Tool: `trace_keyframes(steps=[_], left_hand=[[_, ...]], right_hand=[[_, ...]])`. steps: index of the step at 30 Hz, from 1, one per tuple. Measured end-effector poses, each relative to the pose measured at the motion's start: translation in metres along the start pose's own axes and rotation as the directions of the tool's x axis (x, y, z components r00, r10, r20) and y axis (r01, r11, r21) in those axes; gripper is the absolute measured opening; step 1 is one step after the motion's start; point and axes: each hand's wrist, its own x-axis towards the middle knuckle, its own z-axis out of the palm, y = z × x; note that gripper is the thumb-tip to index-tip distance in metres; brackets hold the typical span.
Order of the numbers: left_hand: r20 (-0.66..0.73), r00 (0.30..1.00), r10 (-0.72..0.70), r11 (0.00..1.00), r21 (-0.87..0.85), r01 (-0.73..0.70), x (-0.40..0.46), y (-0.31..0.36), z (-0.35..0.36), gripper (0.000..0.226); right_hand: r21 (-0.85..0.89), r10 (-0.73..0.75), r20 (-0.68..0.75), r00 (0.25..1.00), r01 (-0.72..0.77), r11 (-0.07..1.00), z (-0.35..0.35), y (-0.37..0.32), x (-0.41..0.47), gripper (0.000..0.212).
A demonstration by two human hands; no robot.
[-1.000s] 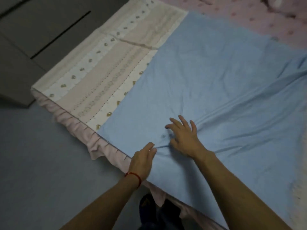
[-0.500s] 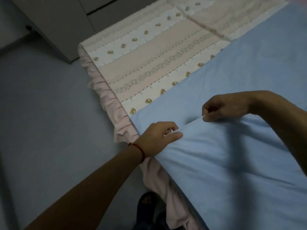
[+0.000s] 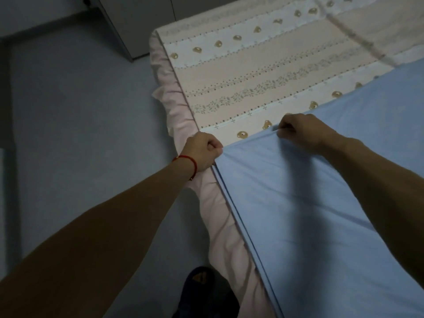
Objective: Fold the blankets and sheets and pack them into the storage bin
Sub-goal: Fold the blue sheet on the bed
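A plain light-blue cotton sheet [image 3: 321,191] is spread over the near part of a bed, on top of a pink-and-white striped quilted bedspread [image 3: 263,72] with small gold motifs and a ruffled pink skirt [image 3: 174,104]. The sheet's upper layer is doubled over, and two stacked edges are seen running along the bed's side.

The corner of that layer is gripped in the left hand [image 3: 202,152], its fingers curled tightly into a fist around the cloth at the bed's edge. Further along the same short edge, the fabric is pinched by the right hand [image 3: 298,131], whose fingers are folded down onto a raised ridge of cloth. A red cord bracelet [image 3: 185,161] is worn on the left wrist. No storage bin is visible.

The fold appears to be in the aligning stage. Several risks are judged from here: if the edge is tensioned unevenly, the layers could be skewed and the diagonal creases pressed in; the thin lower layer could be dragged along by friction; and the sheet's overhanging side could be pulled off toward the grey floor [image 3: 68,134] if either grip is loosened.
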Motion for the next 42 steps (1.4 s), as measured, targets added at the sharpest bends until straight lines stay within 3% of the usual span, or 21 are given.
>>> trace_keyframes(steps=[4,8,11,13,15,18,20,23,26,29,31,34,37,39,42], left_hand=[[-0.051,0.998,0.031,0.995,0.099,-0.026,0.006,0.001,-0.008,0.009],[-0.099,0.995,-0.007,0.987,0.157,0.023,0.011,-0.006,-0.001,0.007],[-0.146,0.988,-0.056,0.990,0.118,0.074,0.005,-0.011,0.016,0.007],[-0.202,0.978,-0.053,0.995,0.074,0.069,-0.007,-0.014,0.024,0.008],[-0.266,0.964,-0.025,0.999,0.036,0.036,-0.028,-0.018,0.033,0.030],[-0.301,0.945,-0.130,0.984,-0.157,0.086,-0.079,-0.007,0.059,0.052],[-0.238,0.948,-0.211,0.953,-0.267,0.145,-0.118,-0.001,0.079,0.053],[-0.137,0.969,-0.205,0.942,-0.295,0.158,-0.154,-0.007,0.105,0.047],[-0.115,0.973,-0.202,0.939,-0.304,0.159,-0.165,0.004,0.118,0.058],[-0.118,0.928,-0.353,0.864,-0.421,0.275,-0.143,0.005,0.111,0.063],[-0.036,0.890,-0.454,0.776,-0.508,0.375,-0.122,-0.001,0.101,0.050],[0.077,0.897,-0.434,0.783,-0.460,0.418,-0.110,0.001,0.088,0.012],[0.146,0.901,-0.409,0.802,-0.413,0.431,-0.109,0.006,0.081,0.021],[0.136,0.918,-0.373,0.817,-0.421,0.394,-0.107,0.004,0.080,0.005],[0.024,0.952,-0.306,0.864,-0.414,0.288,-0.106,-0.004,0.082,0.030]], right_hand=[[0.016,-0.070,0.041,0.997,0.069,0.997,-0.013,-0.005,0.005,0.005],[-0.014,-0.011,0.015,1.000,0.011,1.000,0.011,-0.015,0.012,0.019],[-0.198,0.051,-0.222,0.974,-0.097,0.975,0.043,-0.029,-0.024,0.037],[-0.229,-0.068,-0.370,0.927,-0.020,0.973,0.068,-0.042,-0.078,0.042],[-0.185,-0.111,-0.363,0.925,0.045,0.982,0.101,-0.054,-0.143,0.044],[-0.107,0.024,-0.276,0.961,-0.056,0.993,0.160,-0.065,-0.253,0.050],[-0.064,0.145,-0.235,0.961,-0.164,0.984,0.192,-0.074,-0.325,0.060],[-0.078,0.285,-0.173,0.943,-0.302,0.950,0.221,-0.082,-0.413,0.077],[-0.069,0.482,-0.202,0.852,-0.504,0.861,0.234,-0.083,-0.477,0.075],[0.111,0.630,-0.290,0.720,-0.629,0.769,0.243,-0.088,-0.497,0.057],[0.192,0.660,-0.305,0.686,-0.635,0.748,0.246,-0.094,-0.498,0.047],[0.235,0.665,-0.318,0.675,-0.624,0.745,0.245,-0.100,-0.504,0.042],[0.192,0.685,-0.277,0.674,-0.660,0.727,0.254,-0.101,-0.514,0.047],[0.200,0.683,-0.230,0.693,-0.653,0.730,0.261,-0.098,-0.517,0.064],[0.256,0.652,-0.207,0.729,-0.603,0.755,0.260,-0.091,-0.521,0.063]])
